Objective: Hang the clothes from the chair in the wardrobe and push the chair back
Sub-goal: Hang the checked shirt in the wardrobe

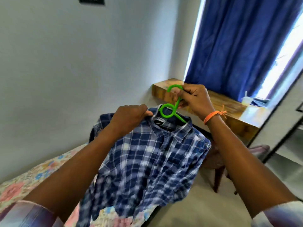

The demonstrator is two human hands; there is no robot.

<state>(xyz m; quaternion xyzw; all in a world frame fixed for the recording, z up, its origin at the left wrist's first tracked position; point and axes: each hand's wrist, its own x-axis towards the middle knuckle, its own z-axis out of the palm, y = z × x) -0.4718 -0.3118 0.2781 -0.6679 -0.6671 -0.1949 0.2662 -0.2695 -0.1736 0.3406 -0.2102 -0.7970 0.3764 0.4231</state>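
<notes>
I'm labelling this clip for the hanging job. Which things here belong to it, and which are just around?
Part of the job: plaid shirt, green hanger, left hand, right hand, brown chair.
Just around: blue curtain, wooden ledge, plastic cup, floral bedsheet.

No readable text anywhere that we can spot

We can see a small dark neck label inside the collar of the blue-and-white plaid cotton shirt, but it's way too blurry to read.

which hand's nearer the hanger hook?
Right. The right hand grips the green hanger just below its hook; the left hand holds the plaid shirt collar, lower left.
</notes>
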